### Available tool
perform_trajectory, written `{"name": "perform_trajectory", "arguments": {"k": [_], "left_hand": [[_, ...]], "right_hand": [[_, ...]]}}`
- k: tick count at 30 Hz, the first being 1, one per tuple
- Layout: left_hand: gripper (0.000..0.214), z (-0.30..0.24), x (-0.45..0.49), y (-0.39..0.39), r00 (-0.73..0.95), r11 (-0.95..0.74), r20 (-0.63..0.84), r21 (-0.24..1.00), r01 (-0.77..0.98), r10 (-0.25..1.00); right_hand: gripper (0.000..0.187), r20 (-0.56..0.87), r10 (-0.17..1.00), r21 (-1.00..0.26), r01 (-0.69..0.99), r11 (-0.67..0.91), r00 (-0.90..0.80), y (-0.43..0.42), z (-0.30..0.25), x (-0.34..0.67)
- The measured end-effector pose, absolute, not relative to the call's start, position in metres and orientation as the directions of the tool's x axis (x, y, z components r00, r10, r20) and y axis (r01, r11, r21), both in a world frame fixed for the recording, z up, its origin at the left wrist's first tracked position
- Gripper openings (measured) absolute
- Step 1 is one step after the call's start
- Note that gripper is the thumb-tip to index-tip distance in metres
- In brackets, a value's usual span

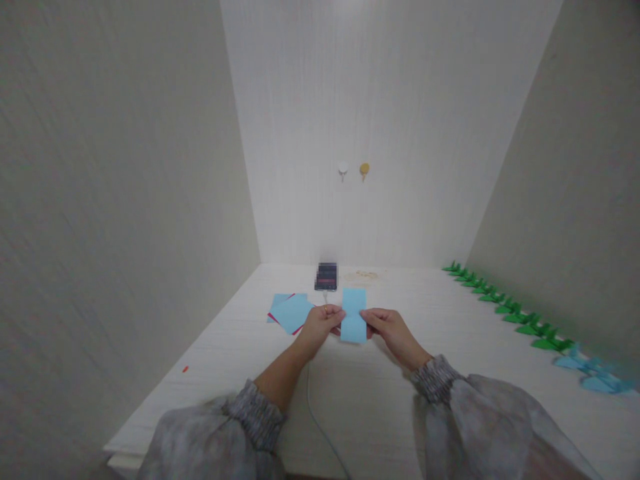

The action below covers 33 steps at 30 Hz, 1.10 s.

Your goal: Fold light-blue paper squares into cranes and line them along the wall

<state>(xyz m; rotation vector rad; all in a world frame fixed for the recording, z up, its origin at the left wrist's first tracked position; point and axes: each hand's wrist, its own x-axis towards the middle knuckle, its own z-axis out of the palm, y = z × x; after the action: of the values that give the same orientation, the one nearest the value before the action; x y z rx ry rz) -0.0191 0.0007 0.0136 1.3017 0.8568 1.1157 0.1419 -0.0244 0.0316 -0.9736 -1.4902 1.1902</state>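
A light blue piece of paper [354, 317], a tall narrow rectangle, is held up over the white table between my two hands. My left hand [320, 325] pinches its left edge, thumb in front; a ring shows on one finger. On the opposite edge, my right hand [390, 330] grips the paper with thumb and fingers. Just left of my left hand lies a loose stack of blue paper sheets [291, 312] with red edges peeking out, partly covered by that hand.
A phone [327, 277] lies at the back, its white cable [320, 423] running toward me. Folded green paper figures [510, 310] line the right side, with blue ones [605, 381] nearest. A small red scrap [185, 369] lies at left. Two hooks [365, 169] are on the back wall.
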Motion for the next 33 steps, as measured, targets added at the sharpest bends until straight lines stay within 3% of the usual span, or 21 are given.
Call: {"name": "perform_trajectory", "arguments": {"k": [9,15,21,27,33], "left_hand": [[0.031,0.015,-0.016,0.000,0.270,-0.016,0.077,0.975,-0.222,0.960],[0.028,0.015,-0.016,-0.001,0.272,0.016,0.062,0.961,-0.276,0.960],[0.024,0.020,-0.017,-0.005,0.259,-0.009,0.102,0.942,-0.336,0.960],[0.013,0.020,-0.017,-0.007,0.263,-0.053,0.151,0.936,-0.348,0.953],[0.035,0.024,-0.018,-0.010,0.289,-0.045,0.151,0.939,-0.341,0.945]], "right_hand": [[0.034,0.203,0.960,-0.971,0.091,0.223,-0.191,-0.024,0.032,0.141],[0.024,0.168,0.954,-0.985,-0.081,0.153,-0.246,-0.023,0.028,0.142],[0.024,0.186,0.956,-0.976,-0.159,0.152,-0.228,-0.023,0.027,0.142],[0.011,0.198,0.960,-0.955,-0.259,0.143,-0.199,-0.022,0.025,0.141],[0.008,0.228,0.962,-0.949,-0.254,0.185,-0.152,-0.019,0.024,0.142]]}}
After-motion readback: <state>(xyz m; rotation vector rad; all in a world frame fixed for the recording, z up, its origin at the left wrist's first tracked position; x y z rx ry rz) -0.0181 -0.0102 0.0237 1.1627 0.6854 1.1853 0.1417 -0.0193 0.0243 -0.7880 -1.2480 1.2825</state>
